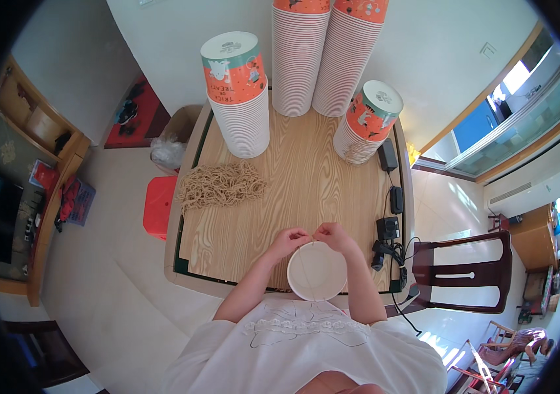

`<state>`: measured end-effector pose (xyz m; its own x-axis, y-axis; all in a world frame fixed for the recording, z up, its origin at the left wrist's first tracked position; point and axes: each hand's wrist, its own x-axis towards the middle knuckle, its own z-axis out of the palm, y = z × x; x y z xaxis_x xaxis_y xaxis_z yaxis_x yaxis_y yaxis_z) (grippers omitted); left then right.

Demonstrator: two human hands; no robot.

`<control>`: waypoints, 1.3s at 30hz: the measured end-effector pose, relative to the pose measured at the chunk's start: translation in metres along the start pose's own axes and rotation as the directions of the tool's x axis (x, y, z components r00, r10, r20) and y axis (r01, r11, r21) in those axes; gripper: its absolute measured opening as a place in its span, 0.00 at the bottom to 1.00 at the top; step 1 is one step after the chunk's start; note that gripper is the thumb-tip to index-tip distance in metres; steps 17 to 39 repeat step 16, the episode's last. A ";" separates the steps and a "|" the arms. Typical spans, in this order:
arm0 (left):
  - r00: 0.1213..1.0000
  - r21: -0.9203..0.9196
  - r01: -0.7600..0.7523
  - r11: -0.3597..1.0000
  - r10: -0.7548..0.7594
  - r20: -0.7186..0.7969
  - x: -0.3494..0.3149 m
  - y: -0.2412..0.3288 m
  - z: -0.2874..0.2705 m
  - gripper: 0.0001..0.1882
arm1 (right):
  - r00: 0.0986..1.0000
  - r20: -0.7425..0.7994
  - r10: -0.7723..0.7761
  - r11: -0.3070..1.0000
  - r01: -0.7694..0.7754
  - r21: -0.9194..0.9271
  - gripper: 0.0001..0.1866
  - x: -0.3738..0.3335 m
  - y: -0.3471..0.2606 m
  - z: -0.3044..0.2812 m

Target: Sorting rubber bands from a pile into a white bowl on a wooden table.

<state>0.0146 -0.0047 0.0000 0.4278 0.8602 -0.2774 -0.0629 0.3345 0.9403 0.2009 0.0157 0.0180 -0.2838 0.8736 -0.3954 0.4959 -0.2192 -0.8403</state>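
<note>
Near the front edge of the table stands a white paper bucket (319, 276), its mouth turned toward me. A thin tan cord runs across its opening. At the bucket's far rim my left hand (288, 241) and my right hand (334, 237) meet, fingers pinched on the cord. Both hands are closed, fingertips almost touching; the exact hold is too small to make out. Beyond my left hand a tangled heap of tan cord (223, 186) lies on the wooden tabletop (293, 174).
Tall stacks of orange-and-white paper buckets (237, 92) stand upside down at the back; a shorter stack (366, 121) is at right, cord around its base. Black adapters and cables (388, 230) line the right edge. A red stool (160, 207) and dark wooden chair (467, 272) flank the table.
</note>
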 end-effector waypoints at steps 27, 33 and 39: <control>0.958 -0.263 0.212 0.941 -0.254 -0.135 0.006 0.002 0.003 0.08 | 0.970 -0.234 0.068 0.985 -0.102 -0.139 0.13 -0.015 -0.038 0.015; 0.958 -0.263 0.212 0.941 -0.254 -0.135 0.006 0.002 0.003 0.08 | 0.970 -0.234 0.068 0.985 -0.102 -0.139 0.13 -0.015 -0.038 0.015; 0.958 -0.263 0.212 0.941 -0.254 -0.135 0.006 0.002 0.003 0.08 | 0.970 -0.234 0.068 0.985 -0.102 -0.139 0.13 -0.015 -0.038 0.015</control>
